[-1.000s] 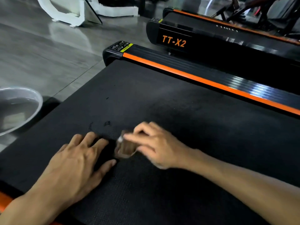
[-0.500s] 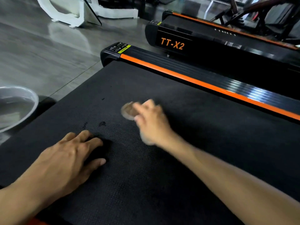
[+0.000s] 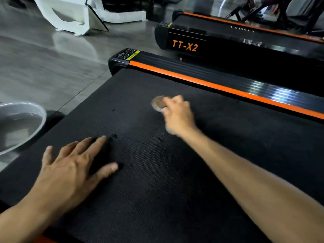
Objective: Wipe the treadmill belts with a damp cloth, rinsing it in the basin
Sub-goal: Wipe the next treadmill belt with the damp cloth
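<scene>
— Hands: our right hand [image 3: 177, 114] grips the cloth [image 3: 158, 103] far out on the belt [image 3: 175, 181]; left hand [image 3: 73, 165] lies flat, open.
— And the basin [image 3: 22, 127]?
— Off left, nearer our left hand.

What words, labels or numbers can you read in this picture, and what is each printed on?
"TT-X2": orange lettering on the end of the neighbouring treadmill.
Yellow and black warning sticker on the near treadmill's corner cap: too small to read.
Small white markings on the farther treadmill's rail: too blurred to read.
</scene>
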A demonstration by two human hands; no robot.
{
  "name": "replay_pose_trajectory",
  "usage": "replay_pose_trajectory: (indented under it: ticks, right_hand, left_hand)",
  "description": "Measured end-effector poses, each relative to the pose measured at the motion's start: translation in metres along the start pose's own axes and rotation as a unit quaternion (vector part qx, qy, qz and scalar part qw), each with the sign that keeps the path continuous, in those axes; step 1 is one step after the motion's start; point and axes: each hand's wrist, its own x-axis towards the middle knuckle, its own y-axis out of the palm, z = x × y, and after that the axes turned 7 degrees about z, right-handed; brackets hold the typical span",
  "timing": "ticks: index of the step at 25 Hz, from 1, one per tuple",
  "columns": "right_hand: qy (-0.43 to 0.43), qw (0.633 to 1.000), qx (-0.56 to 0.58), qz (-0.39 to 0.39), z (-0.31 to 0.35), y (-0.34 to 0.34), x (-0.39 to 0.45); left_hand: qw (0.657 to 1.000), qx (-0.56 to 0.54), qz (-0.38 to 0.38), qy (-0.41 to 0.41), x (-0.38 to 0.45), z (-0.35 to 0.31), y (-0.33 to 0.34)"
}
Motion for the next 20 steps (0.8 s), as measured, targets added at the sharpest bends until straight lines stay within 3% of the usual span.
replay_pose_trajectory:
  ticks: [2, 3, 5, 6, 8, 11, 13, 16, 18, 20]
  right_hand:
    - [-0.224, 0.974, 0.038, 0.021, 0.064, 0.011, -0.065]
    - [-0.284, 0.953, 0.072, 0.071, 0.085, 0.014, -0.099]
    - [-0.321, 0.932, 0.116, 0.124, 0.087, 0.012, -0.111]
    - [-0.318, 0.937, 0.09, 0.112, 0.076, 0.012, -0.095]
    - [-0.243, 0.969, 0.002, 0.055, 0.048, 0.018, -0.047]
    - [0.013, 1.0, -0.01, 0.021, 0.007, 0.016, 0.023]
    - [0.052, 0.998, -0.019, 0.017, 0.021, 0.018, 0.025]
    - [-0.132, 0.991, 0.024, 0.028, 0.086, 0.021, -0.045]
    - [-0.3, 0.945, 0.076, 0.104, 0.118, 0.019, -0.13]
    - [-0.366, 0.913, 0.092, 0.157, 0.105, 0.005, -0.165]
  left_hand:
    - [0.999, -0.027, -0.017, -0.02, 0.006, 0.0, 0.001]
    - [0.999, -0.044, -0.016, -0.014, 0.008, 0.002, 0.002]
    - [0.997, -0.079, -0.015, 0.017, 0.007, 0.005, 0.002]
    - [0.995, -0.093, -0.025, 0.027, 0.005, 0.008, 0.001]
    - [0.991, -0.118, -0.064, 0.02, 0.001, 0.017, -0.003]
    - [0.982, -0.166, -0.095, -0.002, -0.004, 0.027, -0.01]
    - [0.973, -0.211, -0.091, -0.005, -0.003, 0.024, -0.018]
    - [0.974, -0.205, -0.098, -0.009, 0.003, 0.013, -0.025]
    - [0.979, -0.181, -0.091, -0.006, 0.006, 0.002, -0.027]
    - [0.982, -0.173, -0.081, 0.005, 0.0, -0.005, -0.029]
